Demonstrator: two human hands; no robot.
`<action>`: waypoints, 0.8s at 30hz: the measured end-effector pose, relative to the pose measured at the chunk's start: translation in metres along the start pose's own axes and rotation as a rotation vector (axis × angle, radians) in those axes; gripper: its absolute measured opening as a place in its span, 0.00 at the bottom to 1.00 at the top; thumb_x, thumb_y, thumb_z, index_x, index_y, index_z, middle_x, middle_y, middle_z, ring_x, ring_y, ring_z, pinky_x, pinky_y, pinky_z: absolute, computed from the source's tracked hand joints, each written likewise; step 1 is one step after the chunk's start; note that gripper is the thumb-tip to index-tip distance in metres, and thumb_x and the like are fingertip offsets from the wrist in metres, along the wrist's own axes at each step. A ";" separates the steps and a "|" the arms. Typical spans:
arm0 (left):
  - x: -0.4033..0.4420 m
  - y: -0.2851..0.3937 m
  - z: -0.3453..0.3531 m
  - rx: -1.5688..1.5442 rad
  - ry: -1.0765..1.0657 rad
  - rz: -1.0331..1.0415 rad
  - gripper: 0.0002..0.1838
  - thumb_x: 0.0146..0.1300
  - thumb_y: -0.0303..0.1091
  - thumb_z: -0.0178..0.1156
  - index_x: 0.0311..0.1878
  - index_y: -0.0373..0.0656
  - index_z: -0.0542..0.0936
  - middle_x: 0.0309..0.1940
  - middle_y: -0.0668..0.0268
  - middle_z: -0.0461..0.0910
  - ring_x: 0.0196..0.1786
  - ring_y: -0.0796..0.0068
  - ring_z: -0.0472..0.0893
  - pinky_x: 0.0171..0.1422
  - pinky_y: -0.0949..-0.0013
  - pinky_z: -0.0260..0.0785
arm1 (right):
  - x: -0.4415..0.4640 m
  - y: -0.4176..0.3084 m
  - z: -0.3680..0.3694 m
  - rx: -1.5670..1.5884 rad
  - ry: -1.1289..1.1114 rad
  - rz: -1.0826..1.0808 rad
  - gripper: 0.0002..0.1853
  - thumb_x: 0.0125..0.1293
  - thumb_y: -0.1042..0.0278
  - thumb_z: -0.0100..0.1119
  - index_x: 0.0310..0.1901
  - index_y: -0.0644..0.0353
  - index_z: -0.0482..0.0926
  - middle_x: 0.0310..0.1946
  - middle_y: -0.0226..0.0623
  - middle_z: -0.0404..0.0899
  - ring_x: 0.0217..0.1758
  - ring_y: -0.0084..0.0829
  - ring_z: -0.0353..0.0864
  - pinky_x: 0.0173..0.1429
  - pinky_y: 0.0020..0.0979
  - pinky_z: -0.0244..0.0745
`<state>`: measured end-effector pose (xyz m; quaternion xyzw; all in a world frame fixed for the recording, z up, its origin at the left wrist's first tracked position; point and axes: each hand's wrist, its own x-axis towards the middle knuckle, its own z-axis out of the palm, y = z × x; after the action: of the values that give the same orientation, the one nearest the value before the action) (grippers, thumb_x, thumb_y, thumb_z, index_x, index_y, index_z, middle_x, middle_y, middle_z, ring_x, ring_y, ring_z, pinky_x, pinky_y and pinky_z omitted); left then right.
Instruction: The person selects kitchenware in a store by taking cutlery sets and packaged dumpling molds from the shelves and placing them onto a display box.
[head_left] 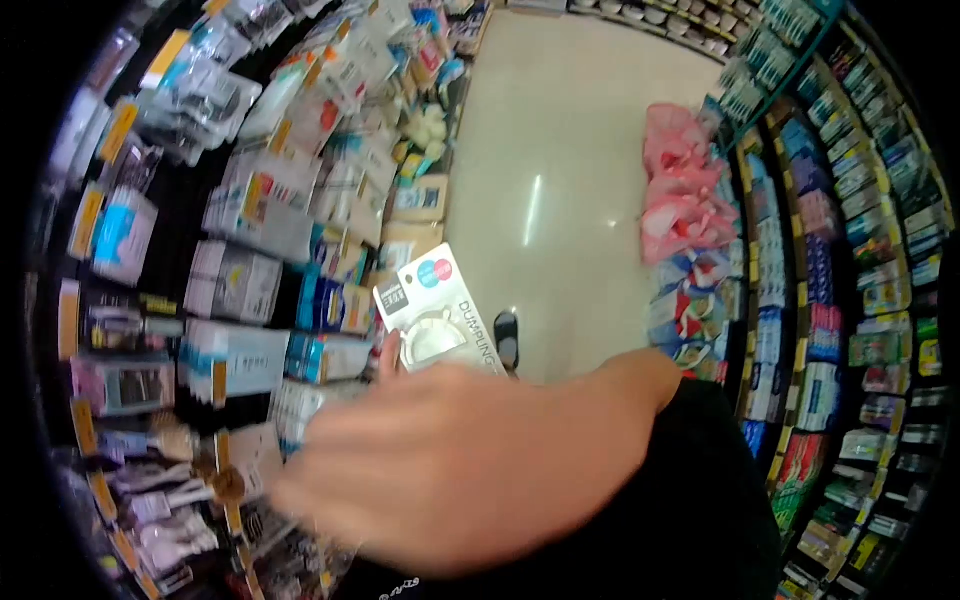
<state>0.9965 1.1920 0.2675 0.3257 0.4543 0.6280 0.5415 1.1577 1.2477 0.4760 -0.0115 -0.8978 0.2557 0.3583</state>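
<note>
My right hand reaches across the front of the view toward the left, its back toward me. Its fingers are smeared by motion, so what they do cannot be made out. Behind it stands a dumpling mould pack, a white card printed "DUMPLING" with a round white mould on it. A fingertip, apparently of my left hand, presses on the pack's left edge. The rest of that hand and the pack's lower part are hidden behind my right hand.
On the left, shelf racks hold hanging packs with orange price tags. To the right are pink plastic bags and shelves of boxed goods. A pale floor aisle runs between; a dark shoe shows below.
</note>
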 end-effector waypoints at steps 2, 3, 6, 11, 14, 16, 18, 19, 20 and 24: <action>0.037 0.004 0.020 0.038 -0.012 0.044 0.38 0.59 0.13 0.56 0.72 0.33 0.54 0.67 0.50 0.65 0.67 0.63 0.69 0.70 0.62 0.62 | -0.025 0.046 -0.019 -0.102 0.191 0.316 0.31 0.57 0.68 0.66 0.63 0.64 0.69 0.58 0.45 0.73 0.58 0.38 0.76 0.56 0.33 0.73; 0.055 0.006 0.031 0.059 -0.009 0.067 0.38 0.59 0.13 0.56 0.72 0.33 0.54 0.67 0.50 0.65 0.66 0.63 0.69 0.70 0.62 0.62 | -0.043 0.068 -0.025 -0.135 0.343 0.511 0.33 0.57 0.69 0.68 0.64 0.64 0.67 0.58 0.46 0.73 0.60 0.39 0.74 0.59 0.35 0.71; 0.123 0.010 0.058 0.034 -0.010 0.084 0.35 0.58 0.14 0.60 0.69 0.30 0.59 0.63 0.51 0.68 0.63 0.66 0.72 0.67 0.65 0.65 | -0.088 0.140 -0.011 0.017 0.624 0.881 0.34 0.59 0.70 0.68 0.65 0.67 0.65 0.58 0.47 0.73 0.60 0.38 0.73 0.61 0.35 0.70; 0.211 -0.002 0.116 0.184 -0.212 0.064 0.32 0.60 0.16 0.61 0.68 0.31 0.62 0.60 0.54 0.72 0.60 0.69 0.74 0.64 0.68 0.67 | -0.139 0.209 -0.017 0.571 0.807 1.220 0.23 0.67 0.66 0.63 0.58 0.70 0.72 0.47 0.37 0.80 0.48 0.25 0.78 0.52 0.28 0.74; 0.251 -0.020 0.153 0.263 -0.341 0.038 0.29 0.60 0.17 0.62 0.66 0.31 0.66 0.58 0.57 0.73 0.58 0.72 0.75 0.62 0.70 0.68 | -0.168 0.236 -0.033 0.646 0.897 1.323 0.18 0.68 0.65 0.61 0.53 0.70 0.77 0.40 0.31 0.82 0.41 0.19 0.77 0.46 0.24 0.74; 0.277 -0.035 0.174 0.283 -0.430 -0.015 0.29 0.59 0.17 0.62 0.65 0.32 0.67 0.57 0.58 0.74 0.57 0.73 0.75 0.61 0.71 0.69 | -0.183 0.256 -0.048 0.635 1.064 1.274 0.16 0.68 0.65 0.60 0.50 0.69 0.79 0.38 0.30 0.83 0.39 0.17 0.76 0.43 0.23 0.73; 0.305 -0.047 0.202 0.307 -0.492 -0.058 0.29 0.59 0.18 0.64 0.65 0.33 0.69 0.56 0.59 0.75 0.57 0.74 0.75 0.61 0.72 0.69 | -0.197 0.276 -0.071 0.642 1.128 1.276 0.16 0.68 0.65 0.61 0.50 0.68 0.80 0.38 0.31 0.83 0.38 0.17 0.77 0.43 0.22 0.73; 0.320 -0.053 0.217 0.315 -0.516 -0.075 0.29 0.59 0.18 0.64 0.64 0.34 0.69 0.56 0.59 0.75 0.57 0.75 0.75 0.61 0.72 0.69 | -0.207 0.286 -0.080 0.652 1.150 1.290 0.16 0.68 0.65 0.61 0.51 0.68 0.80 0.39 0.31 0.83 0.38 0.17 0.77 0.43 0.22 0.73; 0.334 -0.060 0.233 0.324 -0.539 -0.092 0.28 0.59 0.19 0.64 0.64 0.34 0.69 0.56 0.59 0.75 0.57 0.75 0.75 0.61 0.72 0.69 | -0.218 0.296 -0.092 0.665 1.172 1.303 0.16 0.68 0.65 0.61 0.51 0.68 0.80 0.39 0.31 0.83 0.38 0.17 0.77 0.42 0.22 0.73; 0.399 -0.095 0.296 0.463 -0.595 -0.012 0.28 0.58 0.21 0.66 0.63 0.35 0.71 0.56 0.59 0.76 0.59 0.73 0.74 0.62 0.69 0.68 | -0.259 0.353 -0.149 0.698 1.204 1.305 0.17 0.66 0.70 0.63 0.54 0.68 0.78 0.45 0.34 0.82 0.45 0.21 0.79 0.49 0.24 0.73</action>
<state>1.2197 1.6456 0.2576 0.6051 0.4091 0.3834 0.5653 1.3895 1.5692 0.2369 -0.5323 -0.2521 0.6099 0.5302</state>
